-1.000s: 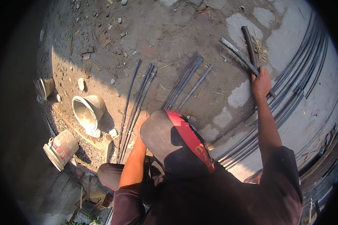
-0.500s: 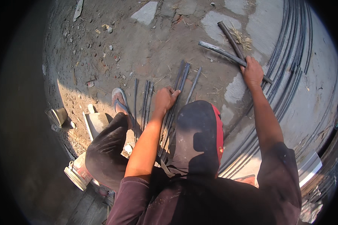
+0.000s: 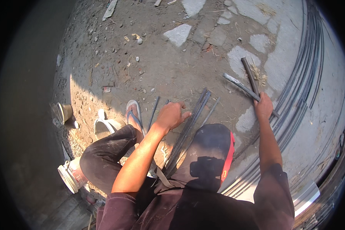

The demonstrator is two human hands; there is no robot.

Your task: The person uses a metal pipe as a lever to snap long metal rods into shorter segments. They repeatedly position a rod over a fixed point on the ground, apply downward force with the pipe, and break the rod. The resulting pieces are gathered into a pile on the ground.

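Observation:
My left hand (image 3: 174,115) is open, its thumb and fingers apart, just left of a bundle of dark steel rebar rods (image 3: 195,113). Those rods slant up from between my legs, and a single thinner rod (image 3: 211,110) lies to their right. Past the hand's other side a short dark rod (image 3: 153,111) sticks out. Out to the right, my right hand (image 3: 263,106) is closed where two metal pipes cross: a brown pipe (image 3: 250,73) and a grey one with a whitish end (image 3: 237,84). Whether the pipes are joined is hidden by the hand.
Long rebar rods (image 3: 301,73) run along the concrete on the right. At the left stand a bucket (image 3: 68,177) and a small pot (image 3: 66,112), with a white-rimmed container (image 3: 103,125) beyond my sandalled foot (image 3: 132,109). Flat stone pieces (image 3: 178,34) and pebbles are set in the dirt ahead.
My left hand has come off the rebar bundle and moved left, its fingers opening over the shorter rods. My right hand keeps its grip on the pipes. The whole view has shifted.

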